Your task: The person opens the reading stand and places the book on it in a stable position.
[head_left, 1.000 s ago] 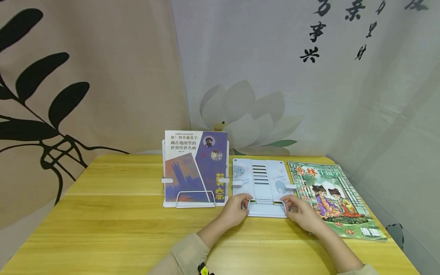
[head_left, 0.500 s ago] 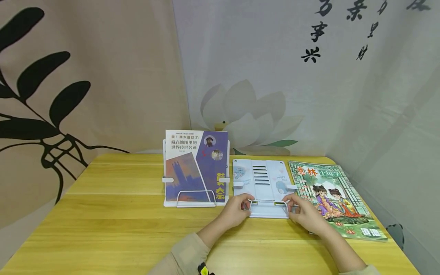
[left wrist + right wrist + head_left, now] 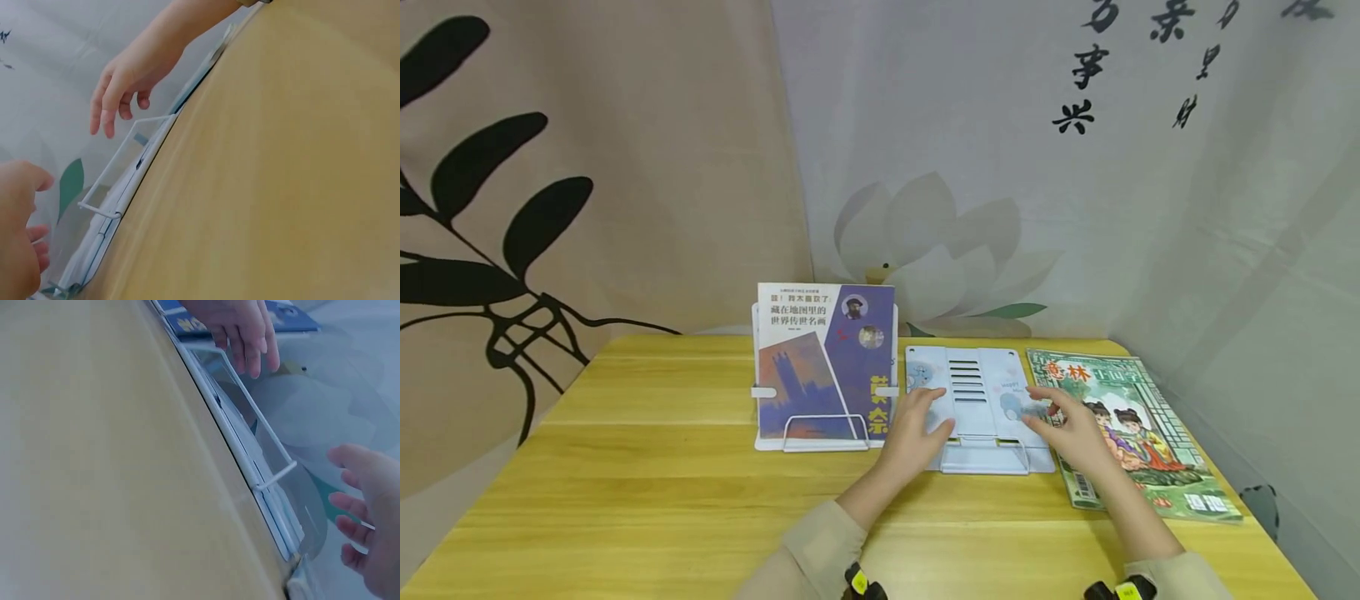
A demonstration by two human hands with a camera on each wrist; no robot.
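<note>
A pale blue metal book stand (image 3: 1011,379) with slots and cartoon animals lies flat at the middle right of the table. Its white wire ledge (image 3: 104,169) sticks up from the front edge, as the left wrist view shows. My left hand (image 3: 913,437) hovers over the stand's left side, thumb and fingers apart, holding nothing. Opposite it, my right hand (image 3: 1075,429) is over the right side with fingers spread and nothing in them. The hands cover the stand's side clips in the head view. Both wrist views show the fingers above the panel, apart from the wire.
Just left, a purple and white book (image 3: 805,367) leans upright on a similar white stand (image 3: 771,445). A green illustrated magazine (image 3: 1180,492) lies to the right, partly under my right forearm. The wooden table (image 3: 647,500) ends at a curtain (image 3: 700,167) behind.
Both hands held the wire ledge at its two ends in the earlier frames. They have let go and moved up and back over the panel, fingers spread. The ledge remains raised.
</note>
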